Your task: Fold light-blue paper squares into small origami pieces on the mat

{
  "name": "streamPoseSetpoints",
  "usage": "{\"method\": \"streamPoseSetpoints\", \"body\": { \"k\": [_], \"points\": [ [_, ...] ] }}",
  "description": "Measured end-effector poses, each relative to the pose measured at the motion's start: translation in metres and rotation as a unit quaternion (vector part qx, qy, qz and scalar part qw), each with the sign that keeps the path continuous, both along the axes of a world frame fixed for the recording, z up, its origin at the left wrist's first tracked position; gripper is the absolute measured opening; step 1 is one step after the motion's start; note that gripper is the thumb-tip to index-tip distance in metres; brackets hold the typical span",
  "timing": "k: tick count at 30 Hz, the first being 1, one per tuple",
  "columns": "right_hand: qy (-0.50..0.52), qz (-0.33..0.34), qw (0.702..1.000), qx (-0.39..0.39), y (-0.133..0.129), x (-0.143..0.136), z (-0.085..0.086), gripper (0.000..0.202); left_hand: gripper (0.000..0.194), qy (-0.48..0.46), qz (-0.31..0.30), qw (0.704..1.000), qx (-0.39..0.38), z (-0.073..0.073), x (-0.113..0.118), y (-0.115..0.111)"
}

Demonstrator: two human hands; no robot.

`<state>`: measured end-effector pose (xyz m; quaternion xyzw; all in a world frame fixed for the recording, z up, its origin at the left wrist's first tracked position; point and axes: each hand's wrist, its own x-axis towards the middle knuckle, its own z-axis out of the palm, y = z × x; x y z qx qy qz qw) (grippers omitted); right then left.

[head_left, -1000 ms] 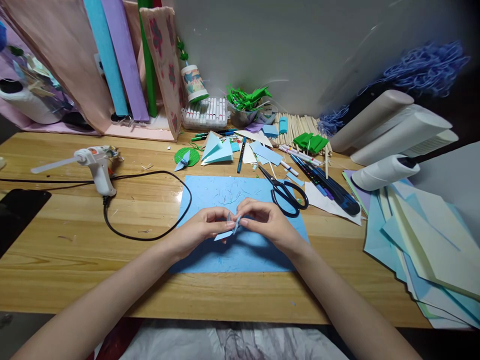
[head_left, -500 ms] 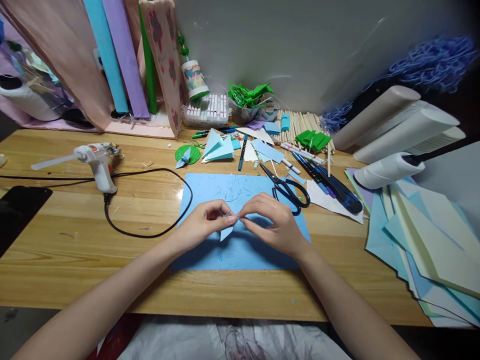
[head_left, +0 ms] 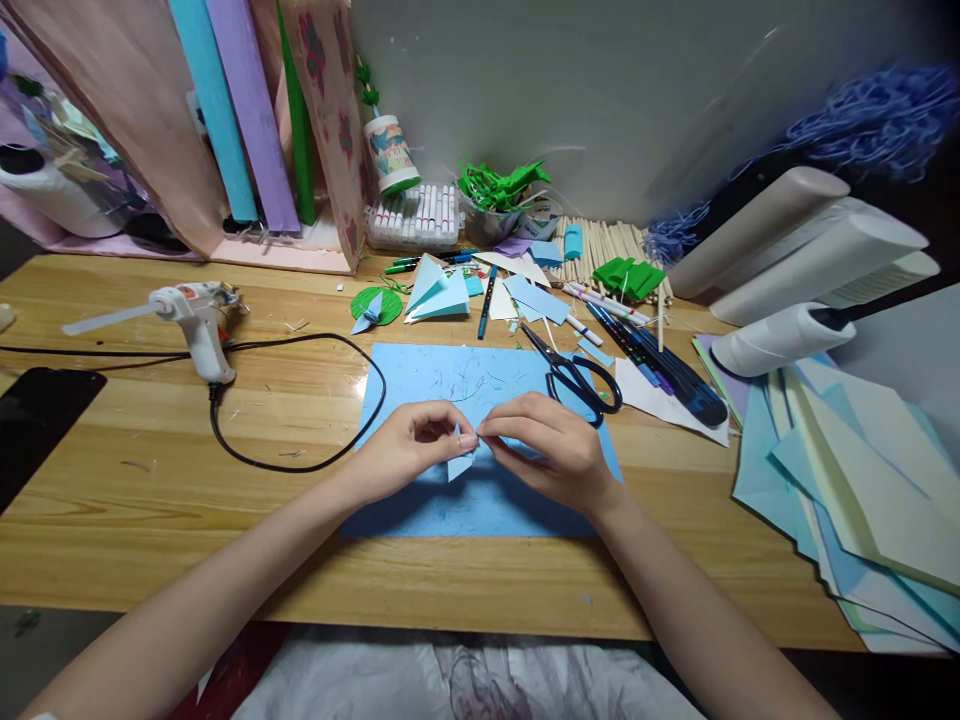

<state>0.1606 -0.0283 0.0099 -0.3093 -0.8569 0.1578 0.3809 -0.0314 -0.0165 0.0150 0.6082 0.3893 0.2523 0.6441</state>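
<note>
My left hand [head_left: 420, 448] pinches small folded blue paper [head_left: 458, 467] between thumb and forefinger, flap pointing down toward me. My right hand [head_left: 553, 447]: fingers closed at paper's right end, seemingly gripping its tip, which they mostly hide. Paper sits between both hands, over light-blue sheet [head_left: 420, 516] on tabletop [head_left: 172, 545]; scissors [head_left: 574, 378] just beyond right hand. Step in hand, I judge: shaping or creasing fine point. Next move calls for steady left hold, light right pressure, no tugging.
</note>
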Motion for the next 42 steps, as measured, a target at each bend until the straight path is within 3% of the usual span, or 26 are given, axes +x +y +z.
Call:
{"method": "streamPoseSetpoints", "body": {
  "k": [11, 15, 19, 22, 31, 42],
  "points": [
    [0.046, -0.036, 0.998, -0.020, -0.001, -0.006, 0.002, 0.012, 0.017, 0.079, 0.044, 0.979, 0.181, 0.007, 0.002, -0.003],
    [0.114, -0.044, 0.985, -0.122, -0.002, -0.008, 0.004, 0.009, 0.015, 0.079, 0.057, 0.964, 0.249, 0.008, 0.002, -0.004],
    [0.192, -0.037, 0.945, -0.262, -0.001, -0.011, 0.003, 0.001, 0.011, 0.072, 0.065, 0.949, 0.299, 0.008, 0.001, -0.006],
    [0.227, -0.021, 0.924, -0.308, 0.000, -0.011, 0.001, 0.003, 0.009, 0.080, 0.065, 0.941, 0.322, 0.007, 0.001, -0.008],
    [0.175, -0.061, 0.948, -0.260, -0.005, -0.014, 0.006, 0.005, 0.009, 0.113, 0.052, 0.913, 0.389, 0.003, -0.001, -0.007],
    [0.109, -0.074, 0.965, -0.228, -0.006, -0.015, 0.005, 0.007, 0.014, 0.138, 0.052, 0.905, 0.398, -0.001, -0.002, -0.007]
  ]
}}
